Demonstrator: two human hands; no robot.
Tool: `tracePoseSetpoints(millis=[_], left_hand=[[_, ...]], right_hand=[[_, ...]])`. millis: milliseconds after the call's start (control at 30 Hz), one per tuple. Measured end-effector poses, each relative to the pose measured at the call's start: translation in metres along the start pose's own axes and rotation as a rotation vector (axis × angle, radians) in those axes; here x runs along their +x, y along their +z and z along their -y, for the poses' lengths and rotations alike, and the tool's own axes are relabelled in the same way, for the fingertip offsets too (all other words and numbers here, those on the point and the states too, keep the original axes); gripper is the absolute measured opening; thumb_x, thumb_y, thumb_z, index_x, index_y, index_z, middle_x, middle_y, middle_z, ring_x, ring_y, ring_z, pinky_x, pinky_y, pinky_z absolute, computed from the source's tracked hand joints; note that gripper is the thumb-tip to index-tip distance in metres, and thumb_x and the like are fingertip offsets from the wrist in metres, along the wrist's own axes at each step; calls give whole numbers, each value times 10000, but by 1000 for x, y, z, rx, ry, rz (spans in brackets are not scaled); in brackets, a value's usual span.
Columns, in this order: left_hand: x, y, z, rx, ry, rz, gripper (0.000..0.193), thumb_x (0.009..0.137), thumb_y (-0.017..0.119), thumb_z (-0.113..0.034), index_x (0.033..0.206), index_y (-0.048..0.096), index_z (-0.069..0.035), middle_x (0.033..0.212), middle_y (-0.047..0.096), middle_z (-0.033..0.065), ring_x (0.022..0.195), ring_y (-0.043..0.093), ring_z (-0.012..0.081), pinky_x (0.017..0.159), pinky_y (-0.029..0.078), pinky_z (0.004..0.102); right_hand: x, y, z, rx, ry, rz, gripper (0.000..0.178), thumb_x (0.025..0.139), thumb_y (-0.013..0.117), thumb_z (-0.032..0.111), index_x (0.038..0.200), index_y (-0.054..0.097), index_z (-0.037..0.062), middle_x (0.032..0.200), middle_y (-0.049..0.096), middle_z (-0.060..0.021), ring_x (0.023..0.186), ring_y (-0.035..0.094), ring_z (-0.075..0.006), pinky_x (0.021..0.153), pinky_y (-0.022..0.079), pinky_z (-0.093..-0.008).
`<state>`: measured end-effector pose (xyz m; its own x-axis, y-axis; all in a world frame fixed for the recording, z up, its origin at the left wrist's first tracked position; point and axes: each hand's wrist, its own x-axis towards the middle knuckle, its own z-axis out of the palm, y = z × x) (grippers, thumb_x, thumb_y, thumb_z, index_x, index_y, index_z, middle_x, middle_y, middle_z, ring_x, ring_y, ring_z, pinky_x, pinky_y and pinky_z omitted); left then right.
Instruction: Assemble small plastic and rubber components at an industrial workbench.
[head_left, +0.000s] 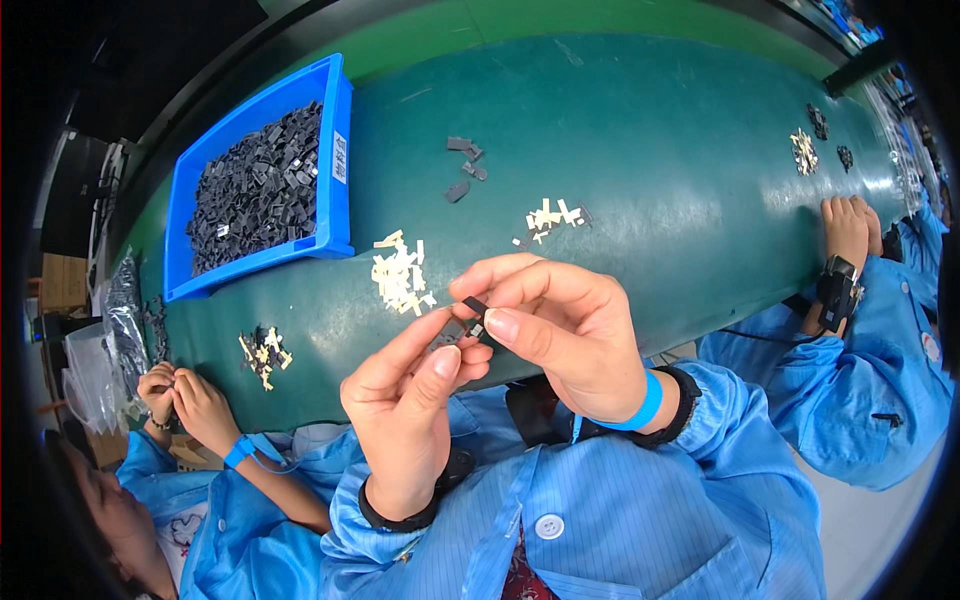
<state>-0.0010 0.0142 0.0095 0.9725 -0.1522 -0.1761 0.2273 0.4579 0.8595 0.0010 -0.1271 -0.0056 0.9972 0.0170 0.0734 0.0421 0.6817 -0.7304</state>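
Note:
In front of my chest both hands meet over the table's near edge. Between the thumb and fingers of my right hand is a small black plastic part, tilted, with a pale patch near its lower end. My left hand is closed in a pinch right beside that part; what its fingertips grip is too small to make out. Just beyond my fingers lies a pile of cream-coloured strips. A smaller heap of similar strips, with some dark bits, sits farther right.
A blue bin full of dark plastic parts stands at the left on the green table. Several loose dark pieces lie mid-table. Co-workers' hands are at the table on both sides, near other small piles.

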Motion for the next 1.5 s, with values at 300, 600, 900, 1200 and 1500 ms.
tracePoseSetpoints(millis=[300, 600, 900, 1200, 1500], left_hand=[[-1, -2, 1, 269, 154, 29, 280, 778, 574, 76, 1057, 560, 60, 954, 599, 183, 811, 630, 218, 718, 529, 284], [-3, -5, 2, 297, 235, 59, 271, 773, 576, 85, 1043, 567, 64, 961, 590, 178, 815, 623, 212, 725, 526, 279], [-4, -6, 2, 290, 257, 84, 267, 772, 577, 86, 1038, 568, 66, 962, 590, 180, 822, 620, 211, 735, 524, 283], [-5, -7, 4, 270, 270, 89, 259, 768, 578, 91, 1026, 576, 63, 958, 593, 179, 826, 617, 204, 720, 522, 272], [-3, -8, 9, 151, 203, 5, 227, 761, 592, 78, 987, 594, 55, 952, 603, 171, 804, 605, 159, 704, 500, 241]], right_hand=[[0, 2, -4, -117, 28, -30, 59, 771, 585, -55, 828, 593, -42, 975, 564, -129, 811, 570, -134, 751, 479, -272], [-1, 3, -6, -248, -42, -15, 56, 756, 599, -54, 805, 597, -28, 952, 574, -112, 871, 563, -145, 780, 472, -270], [-1, 5, -5, -406, -94, -36, 51, 721, 619, -30, 758, 597, -2, 903, 595, -104, 832, 579, -148, 729, 471, -264], [-2, 7, -6, -492, -151, -59, 56, 695, 630, -15, 723, 592, 16, 861, 607, -91, 788, 593, -162, 690, 473, -270], [1, 7, -8, -608, -263, -30, 67, 682, 639, -9, 717, 587, 15, 860, 602, -90, 762, 598, -168, 664, 478, -272]])
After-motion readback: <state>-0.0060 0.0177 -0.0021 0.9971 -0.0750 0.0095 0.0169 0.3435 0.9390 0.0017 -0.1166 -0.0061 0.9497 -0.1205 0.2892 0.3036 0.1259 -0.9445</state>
